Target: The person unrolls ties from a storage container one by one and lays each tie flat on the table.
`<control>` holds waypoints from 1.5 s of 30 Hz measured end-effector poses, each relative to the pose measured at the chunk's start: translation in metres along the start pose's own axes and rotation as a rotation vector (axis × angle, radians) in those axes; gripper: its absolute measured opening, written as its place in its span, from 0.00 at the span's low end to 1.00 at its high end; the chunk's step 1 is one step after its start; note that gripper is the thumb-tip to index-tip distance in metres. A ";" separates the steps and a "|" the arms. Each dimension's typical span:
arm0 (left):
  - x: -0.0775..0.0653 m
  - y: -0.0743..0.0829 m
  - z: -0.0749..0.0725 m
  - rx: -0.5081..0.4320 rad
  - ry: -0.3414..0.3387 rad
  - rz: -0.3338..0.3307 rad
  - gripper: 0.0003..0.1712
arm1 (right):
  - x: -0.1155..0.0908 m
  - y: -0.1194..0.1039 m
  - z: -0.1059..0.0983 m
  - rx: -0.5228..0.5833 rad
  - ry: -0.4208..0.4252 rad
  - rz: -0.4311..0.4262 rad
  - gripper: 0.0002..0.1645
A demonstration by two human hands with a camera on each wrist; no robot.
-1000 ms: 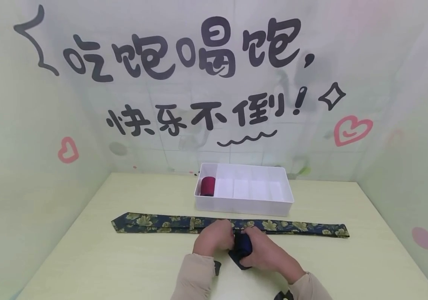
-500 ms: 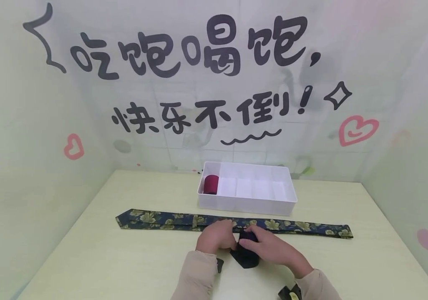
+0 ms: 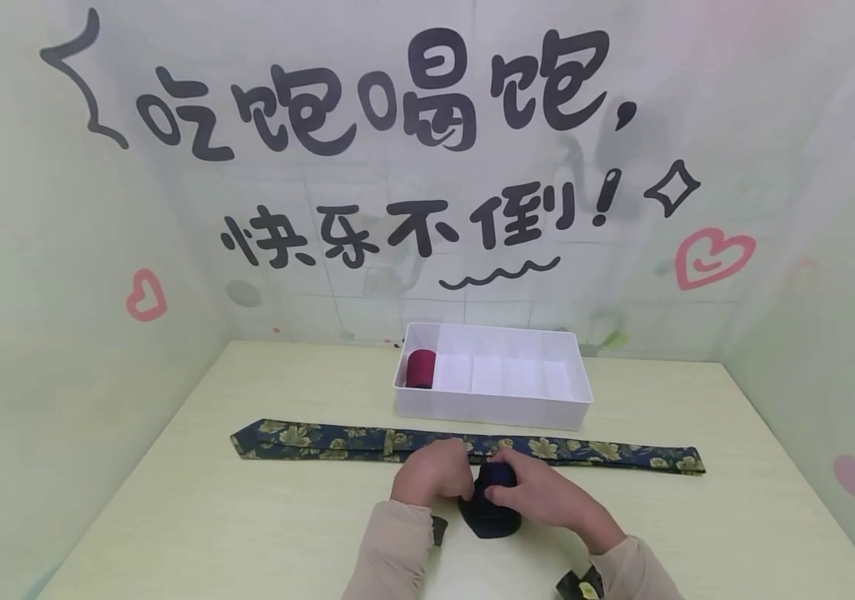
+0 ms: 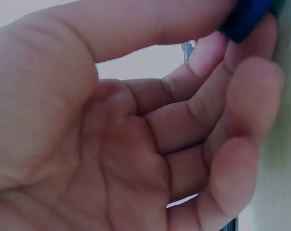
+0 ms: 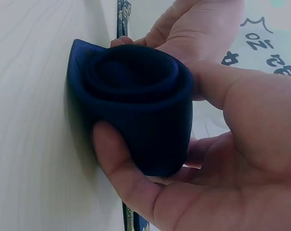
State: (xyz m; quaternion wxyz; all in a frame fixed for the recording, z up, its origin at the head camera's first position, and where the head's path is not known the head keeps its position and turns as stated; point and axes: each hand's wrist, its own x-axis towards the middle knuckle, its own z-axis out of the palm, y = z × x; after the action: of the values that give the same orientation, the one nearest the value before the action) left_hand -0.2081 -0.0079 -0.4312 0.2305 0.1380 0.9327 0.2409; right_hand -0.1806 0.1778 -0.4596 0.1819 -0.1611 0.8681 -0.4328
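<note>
A dark navy necktie, wound into a thick roll, stands on the table in front of me with its pointed end sticking out. My right hand grips the roll from the right, thumb on the near side and fingers behind. In the right wrist view the spiral of the rolled necktie faces the camera. From the left, my left hand pinches the necktie's edge; the left wrist view has a strip of blue fabric between thumb and forefinger. Just beyond both hands, a navy floral necktie lies stretched out flat.
Behind the floral necktie stands a white divided box. Its leftmost compartment holds a dark red rolled necktie. Fabric walls with black lettering enclose the pale table at the back and sides.
My right thumb has shifted from the roll's low front to higher on its side, and the roll has turned a little. The left hand keeps its pinch. The head view has shifted slightly.
</note>
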 end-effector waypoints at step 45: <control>0.006 -0.037 0.001 -0.123 -0.104 0.169 0.07 | -0.008 0.000 -0.004 -0.371 0.042 -0.170 0.19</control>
State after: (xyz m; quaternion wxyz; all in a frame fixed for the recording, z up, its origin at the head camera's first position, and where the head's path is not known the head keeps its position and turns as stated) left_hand -0.2183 -0.0365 -0.4527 0.2654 0.2142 0.8879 0.3088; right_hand -0.1751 0.1841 -0.4563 0.0938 -0.2553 0.9199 -0.2826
